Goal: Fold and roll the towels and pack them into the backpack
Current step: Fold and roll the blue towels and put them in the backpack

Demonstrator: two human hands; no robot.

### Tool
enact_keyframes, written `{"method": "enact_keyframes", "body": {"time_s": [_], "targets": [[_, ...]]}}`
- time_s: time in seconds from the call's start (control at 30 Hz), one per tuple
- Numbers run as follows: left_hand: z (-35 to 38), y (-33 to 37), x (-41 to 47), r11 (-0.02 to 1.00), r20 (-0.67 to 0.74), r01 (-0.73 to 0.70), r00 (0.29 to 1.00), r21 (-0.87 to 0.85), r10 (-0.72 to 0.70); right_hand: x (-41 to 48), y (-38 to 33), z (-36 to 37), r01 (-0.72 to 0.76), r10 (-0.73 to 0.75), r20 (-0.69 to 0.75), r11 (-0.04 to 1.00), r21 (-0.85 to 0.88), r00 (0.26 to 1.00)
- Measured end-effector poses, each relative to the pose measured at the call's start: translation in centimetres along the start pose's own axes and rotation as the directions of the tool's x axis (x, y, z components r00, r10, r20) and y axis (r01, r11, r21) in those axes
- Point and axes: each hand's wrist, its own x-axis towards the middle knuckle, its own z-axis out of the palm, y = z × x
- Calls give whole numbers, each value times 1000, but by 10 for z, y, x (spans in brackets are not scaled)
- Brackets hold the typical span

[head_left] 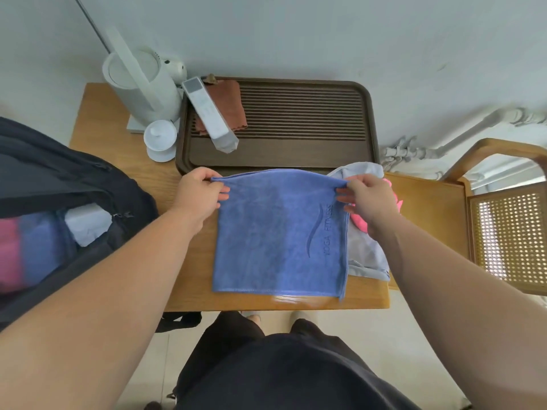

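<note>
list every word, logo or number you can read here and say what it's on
"YOGA FITNESS": embossed on the blue towel, running sideways near its right edge, beside a curved swoosh mark.
white remote control lying on the tea tray: its markings are too blurred to read.
No other readable text shows.

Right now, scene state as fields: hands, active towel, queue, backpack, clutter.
left hand: pinches the far left corner of the blue towel
right hand: pinches its far right corner
blue towel: appears folded double, far edge lifted, near end lying on the table
queue: grey towel and pink towel, bunched to its right
backpack: open at left; pink, blue and pale bundles inside, blurred
clutter: tea tray, kettle behind
</note>
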Motion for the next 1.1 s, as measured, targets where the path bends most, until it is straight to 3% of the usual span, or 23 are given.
{"method": "enact_keyframes", "body": {"time_s": [0.1,0.4,0.7,0.93,1.1], "targets": [[-4,-10,-27,1000,-23,15,1000,-24,-15,-19,6,-12,4,-3,-30,1000,14,1000],[2,-107,-91,986,-88,132,988,105,-123,-78,97,-33,26,-15,35,934,-355,999],[12,-153,-106,940,-128,24,992,341,21,-96,159,-30,195,-46,281,825,-530,959],[13,-164,-99,834,10,-3,1000,551,-3,-93,171,-26,181,1,266,730,-659,964],[10,-160,-96,799,-38,-4,999,601,33,-101,163,-17,222,-99,206,622,-751,974]]}}
